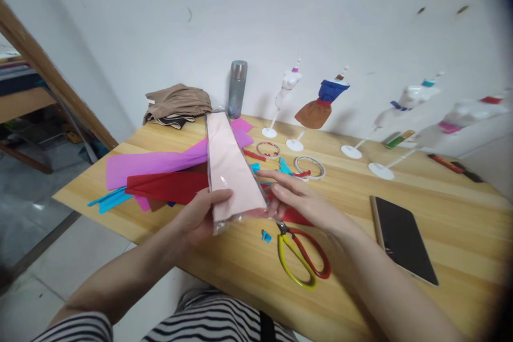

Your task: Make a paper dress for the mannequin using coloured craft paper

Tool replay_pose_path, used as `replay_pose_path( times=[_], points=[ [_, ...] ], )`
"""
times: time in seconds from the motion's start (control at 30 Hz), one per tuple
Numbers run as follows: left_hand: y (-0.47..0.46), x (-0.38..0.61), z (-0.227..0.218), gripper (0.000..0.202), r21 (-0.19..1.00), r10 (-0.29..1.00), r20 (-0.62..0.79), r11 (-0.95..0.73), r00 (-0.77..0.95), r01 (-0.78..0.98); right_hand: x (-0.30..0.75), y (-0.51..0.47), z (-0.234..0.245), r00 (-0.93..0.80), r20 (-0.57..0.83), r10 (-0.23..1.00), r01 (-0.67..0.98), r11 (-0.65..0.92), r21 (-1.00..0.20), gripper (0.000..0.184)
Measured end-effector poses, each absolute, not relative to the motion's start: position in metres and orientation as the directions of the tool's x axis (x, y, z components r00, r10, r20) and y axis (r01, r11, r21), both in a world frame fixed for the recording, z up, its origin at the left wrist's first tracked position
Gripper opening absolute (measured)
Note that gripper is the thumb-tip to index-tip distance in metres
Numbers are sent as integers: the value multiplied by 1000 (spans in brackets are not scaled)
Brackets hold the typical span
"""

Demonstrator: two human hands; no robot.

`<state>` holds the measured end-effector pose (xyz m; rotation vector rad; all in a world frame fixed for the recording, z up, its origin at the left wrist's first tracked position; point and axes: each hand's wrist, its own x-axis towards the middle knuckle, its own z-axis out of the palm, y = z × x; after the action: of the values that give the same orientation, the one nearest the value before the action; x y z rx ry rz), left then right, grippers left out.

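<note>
A clear plastic bag with a folded pale pink sheet (pixel 229 165) inside lies slanted above the table, in front of me. My left hand (pixel 202 216) grips its near left edge, thumb on top and fingers underneath. At the near right corner, my right hand (pixel 294 195) has its lower fingers curled at the loose plastic, while the index finger stretches out along the bag's right side. Beneath the bag lie strips of purple (pixel 156 166), dark red (pixel 168 186) and blue (pixel 108 200) material. Scissors (pixel 302 254) with one yellow and one red handle lie just below my right hand.
Several small white mannequins (pixel 289 81) on stands line the wall; one wears a blue top and brown skirt (pixel 315 114). Tape rolls (pixel 309 167), a flask (pixel 238 91), folded brown cloth (pixel 178 102), a dark tablet (pixel 404 238) and a utility knife (pixel 444 163) also lie or stand around.
</note>
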<state>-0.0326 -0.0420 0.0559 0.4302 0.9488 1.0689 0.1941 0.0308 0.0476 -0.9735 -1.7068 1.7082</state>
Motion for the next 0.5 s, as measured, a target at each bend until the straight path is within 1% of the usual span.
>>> replay_pose_path(
  times=[0.13,0.2,0.23,0.3,0.33,0.37,0.4,0.43,0.47,0.5],
  points=[
    [-63,-54,57,19,722,837,-535,524,115,-451,185,27,35,-563,-148,813,97,-113,-989,51],
    [-71,-74,55,26,751,826,-557,548,92,-370,183,26,32,-575,-162,802,83,-140,-987,49],
    [-74,-86,53,31,772,822,-562,560,88,-301,182,26,32,-587,-167,792,74,-153,-985,49],
    [-76,-113,53,42,819,824,-562,567,80,-86,182,26,32,-605,-178,776,68,-172,-983,47],
    [-75,-126,55,46,826,826,-562,558,42,76,182,27,33,-609,-183,772,71,-177,-982,45],
    [-73,-139,59,48,790,820,-572,552,-3,268,182,28,33,-608,-186,772,75,-178,-981,44],
    [-70,-150,65,48,727,821,-568,534,-59,432,181,28,34,-606,-184,774,77,-173,-982,42],
    [-66,-158,72,51,663,843,-514,509,-161,548,181,29,34,-606,-178,775,78,-165,-983,40],
    [-60,-165,80,51,627,879,-426,458,-214,630,181,30,34,-609,-168,776,75,-154,-985,39],
    [-52,-168,89,50,623,912,-345,400,-223,673,181,31,34,-612,-154,776,70,-141,-987,37]
  ],
)
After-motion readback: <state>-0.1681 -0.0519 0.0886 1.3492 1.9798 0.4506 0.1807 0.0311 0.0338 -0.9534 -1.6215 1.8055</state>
